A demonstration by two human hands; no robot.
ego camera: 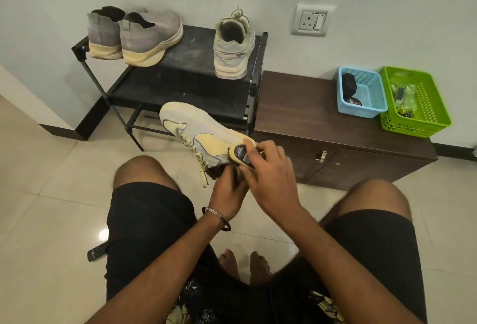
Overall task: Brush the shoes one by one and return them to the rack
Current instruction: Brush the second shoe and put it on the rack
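A pale yellow and grey lace-up sneaker (198,132) is held above the tiled floor, toe pointing away, by the left hand (228,193), whose fingers are curled around its heel opening. An oval shoe brush with a dark back and yellow bristles (241,155) is gripped under the fingers of the right hand (271,181) and pressed against the sneaker's side near the heel. Beyond the fingertips stands a black metal two-tier shoe rack (196,47); its top shelf carries a pair of grey knit slip-on shoes (134,36) and the matching pale sneaker (233,46). To the right of the fingers stands a dark brown wooden cabinet (335,132).
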